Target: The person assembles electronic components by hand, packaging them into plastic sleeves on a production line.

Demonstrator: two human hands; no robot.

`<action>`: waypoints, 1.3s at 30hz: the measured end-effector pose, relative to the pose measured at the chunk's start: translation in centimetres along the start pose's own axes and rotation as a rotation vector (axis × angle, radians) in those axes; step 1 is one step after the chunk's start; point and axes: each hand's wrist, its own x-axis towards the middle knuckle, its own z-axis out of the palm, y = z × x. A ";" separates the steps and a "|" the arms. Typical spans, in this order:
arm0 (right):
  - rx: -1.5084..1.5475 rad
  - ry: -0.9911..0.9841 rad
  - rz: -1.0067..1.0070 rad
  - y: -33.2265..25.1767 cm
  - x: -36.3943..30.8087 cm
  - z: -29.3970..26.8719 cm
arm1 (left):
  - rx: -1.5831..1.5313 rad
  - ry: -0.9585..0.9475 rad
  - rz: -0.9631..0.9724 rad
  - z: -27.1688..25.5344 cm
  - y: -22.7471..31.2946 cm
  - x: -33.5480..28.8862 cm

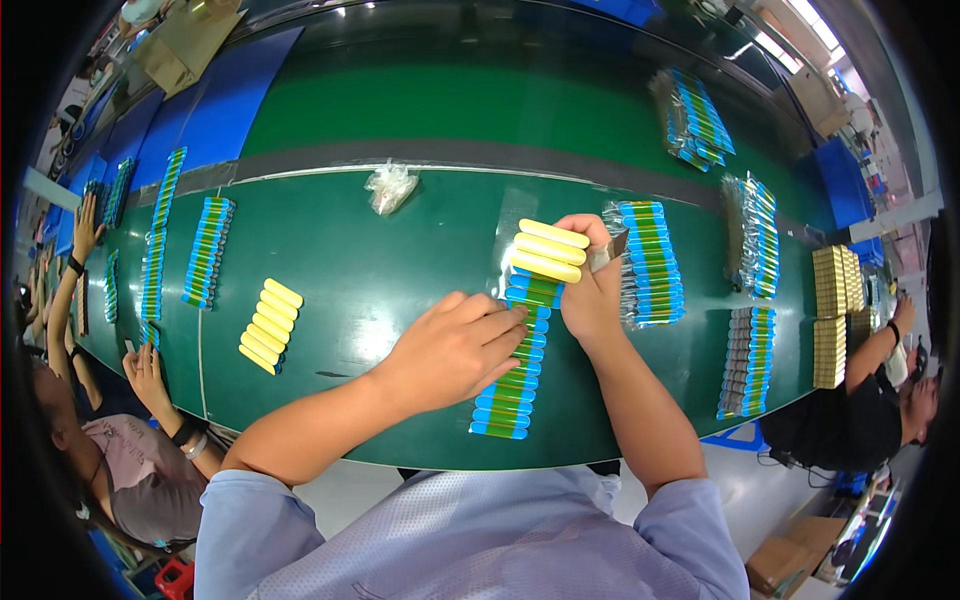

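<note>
A short row of oblong yellow pieces with rounded ends (550, 250) is gripped at its right side by my right hand (592, 285), fingers curled behind it. Something dark with a pale wrap (608, 252) shows by those fingers; its kind cannot be made out. Just below, a long row of slim blue-and-green pieces (505, 400) lies on the green table (340, 240), running toward me. My left hand (458, 350) closes over the left side of this row, fingers bent and together, fingertips partly covering it. Clear plastic film (515, 215) lies beyond the yellow pieces.
Another yellow row (271, 326) lies to the left, and crumpled clear plastic (391, 187) at the far side. Blue-and-green rows stand right (652, 265) and left (208, 252). Yellowish stacks (830, 315) are at the far right. Co-workers' hands (146, 372) reach in at both sides.
</note>
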 end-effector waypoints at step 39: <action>-0.137 0.015 -0.177 -11.1 10.9 -1.9 | 0.086 -0.012 0.028 0.1 0.1 -0.4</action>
